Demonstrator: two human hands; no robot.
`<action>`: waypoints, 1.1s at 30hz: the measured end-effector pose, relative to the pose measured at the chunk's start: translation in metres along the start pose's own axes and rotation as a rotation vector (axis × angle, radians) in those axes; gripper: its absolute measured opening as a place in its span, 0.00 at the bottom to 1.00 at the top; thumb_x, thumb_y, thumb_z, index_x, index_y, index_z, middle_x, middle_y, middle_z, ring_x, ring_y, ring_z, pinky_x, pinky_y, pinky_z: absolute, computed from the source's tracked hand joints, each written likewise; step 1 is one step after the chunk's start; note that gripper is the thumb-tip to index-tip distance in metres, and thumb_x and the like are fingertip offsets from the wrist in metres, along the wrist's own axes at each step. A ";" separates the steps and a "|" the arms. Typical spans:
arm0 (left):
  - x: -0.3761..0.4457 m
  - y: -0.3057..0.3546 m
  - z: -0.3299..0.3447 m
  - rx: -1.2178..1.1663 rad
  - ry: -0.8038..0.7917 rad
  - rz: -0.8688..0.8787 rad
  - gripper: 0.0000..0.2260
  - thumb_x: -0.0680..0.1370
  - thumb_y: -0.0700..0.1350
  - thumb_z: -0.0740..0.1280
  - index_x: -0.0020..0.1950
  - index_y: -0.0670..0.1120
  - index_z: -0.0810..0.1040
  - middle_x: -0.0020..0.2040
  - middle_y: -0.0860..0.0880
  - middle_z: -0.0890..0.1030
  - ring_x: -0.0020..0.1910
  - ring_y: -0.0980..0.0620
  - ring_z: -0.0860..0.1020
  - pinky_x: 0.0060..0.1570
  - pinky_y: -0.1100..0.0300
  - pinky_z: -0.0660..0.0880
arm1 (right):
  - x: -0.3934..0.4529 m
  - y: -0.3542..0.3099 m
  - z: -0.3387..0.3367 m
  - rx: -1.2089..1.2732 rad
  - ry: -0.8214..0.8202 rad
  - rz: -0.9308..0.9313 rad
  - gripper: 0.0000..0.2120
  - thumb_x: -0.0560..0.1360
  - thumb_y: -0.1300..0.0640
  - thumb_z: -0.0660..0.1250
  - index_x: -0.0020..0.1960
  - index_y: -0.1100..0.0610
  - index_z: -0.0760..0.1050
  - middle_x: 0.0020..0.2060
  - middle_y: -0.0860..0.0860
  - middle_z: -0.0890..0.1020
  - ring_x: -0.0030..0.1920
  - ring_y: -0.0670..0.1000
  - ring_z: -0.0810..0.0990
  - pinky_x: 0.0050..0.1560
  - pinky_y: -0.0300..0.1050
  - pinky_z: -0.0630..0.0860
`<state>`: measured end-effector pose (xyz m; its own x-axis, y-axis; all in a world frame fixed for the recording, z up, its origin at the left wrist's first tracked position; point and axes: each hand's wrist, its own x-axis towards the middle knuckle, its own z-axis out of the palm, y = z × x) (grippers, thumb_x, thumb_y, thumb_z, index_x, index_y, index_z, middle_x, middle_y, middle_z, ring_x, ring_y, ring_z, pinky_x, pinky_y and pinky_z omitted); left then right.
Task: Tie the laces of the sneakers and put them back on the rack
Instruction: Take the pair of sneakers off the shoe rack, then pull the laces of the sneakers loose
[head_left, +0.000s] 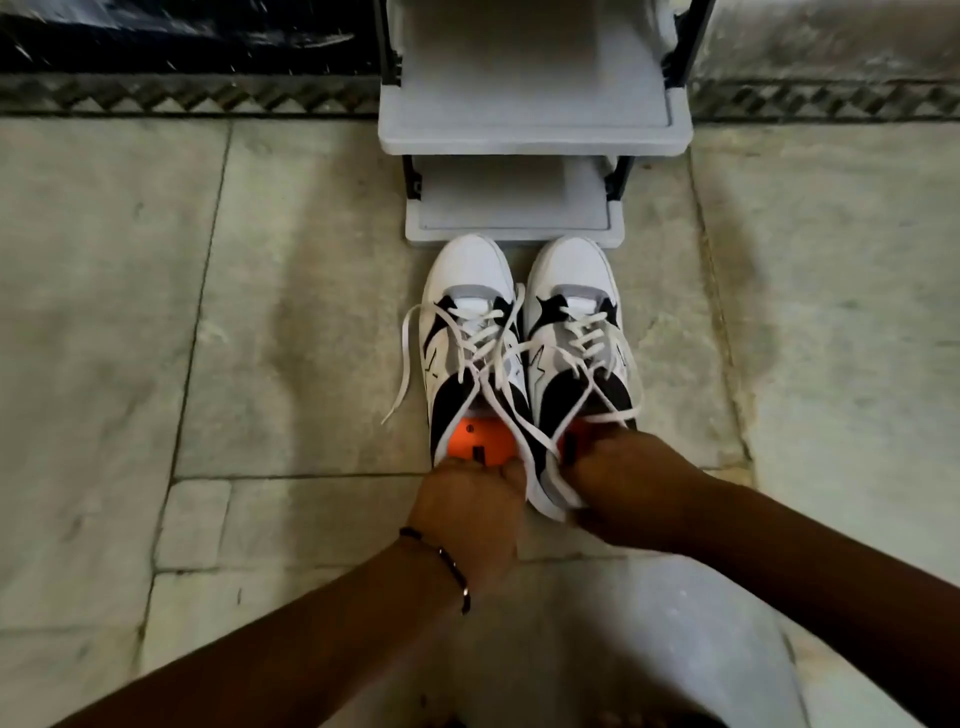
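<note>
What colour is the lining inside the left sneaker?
Bright orange, seen inside the left sneaker at its heel opening, in the head view.

Both bare forearms extend forward and converge toward the centre. The left hand (467, 512) is back-up, fingers curled downward at the far end, thumb tip toward the right hand. A thin dark bracelet (451, 564) circles the left wrist. The right hand (631, 486) lies just beside the left, knuckles up, fingers curled under; its fingertips are hidden. The hands do not touch.
</note>
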<state>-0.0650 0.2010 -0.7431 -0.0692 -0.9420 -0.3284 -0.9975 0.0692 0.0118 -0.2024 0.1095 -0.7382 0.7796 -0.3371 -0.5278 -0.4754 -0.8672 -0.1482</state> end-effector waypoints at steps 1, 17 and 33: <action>0.001 -0.001 0.006 0.000 0.016 0.016 0.16 0.52 0.48 0.68 0.38 0.46 0.83 0.19 0.49 0.76 0.18 0.54 0.74 0.21 0.68 0.68 | 0.001 0.002 0.003 0.013 0.017 -0.028 0.21 0.72 0.52 0.62 0.61 0.62 0.69 0.55 0.59 0.78 0.54 0.59 0.77 0.52 0.49 0.74; -0.011 -0.007 -0.009 -0.267 -0.169 0.065 0.20 0.77 0.51 0.58 0.61 0.38 0.68 0.58 0.37 0.77 0.56 0.38 0.75 0.52 0.53 0.70 | -0.023 -0.019 -0.021 -0.162 -0.050 -0.022 0.20 0.74 0.47 0.62 0.60 0.59 0.71 0.58 0.57 0.76 0.58 0.59 0.74 0.59 0.51 0.71; 0.023 -0.061 -0.036 -0.545 -0.043 -0.318 0.20 0.70 0.55 0.68 0.55 0.44 0.71 0.46 0.48 0.76 0.51 0.45 0.76 0.43 0.60 0.69 | 0.016 0.002 -0.088 0.605 0.320 0.231 0.10 0.72 0.58 0.67 0.35 0.62 0.77 0.31 0.56 0.78 0.33 0.52 0.75 0.35 0.42 0.73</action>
<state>-0.0060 0.1635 -0.7171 0.2209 -0.8741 -0.4327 -0.8328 -0.3999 0.3827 -0.1555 0.0705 -0.6735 0.6694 -0.6581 -0.3448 -0.7125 -0.4372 -0.5488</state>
